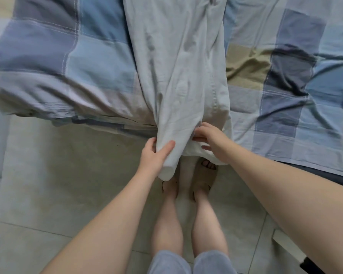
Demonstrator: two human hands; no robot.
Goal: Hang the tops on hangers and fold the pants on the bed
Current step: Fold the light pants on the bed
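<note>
At the bed (285, 95) edge, pale pants (178, 66) in the pinching grip of left hand (154, 155) and right hand (210, 137).

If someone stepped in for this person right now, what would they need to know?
The left hand grips the near end of the pale grey cotton garment, apparently pants.
The right hand pinches the same end beside it.
The garment lies lengthwise on the blue checked quilt, its near end hanging over the bed's edge.
Done: spread out. Left: folding it; no tops or hangers in view.
</note>
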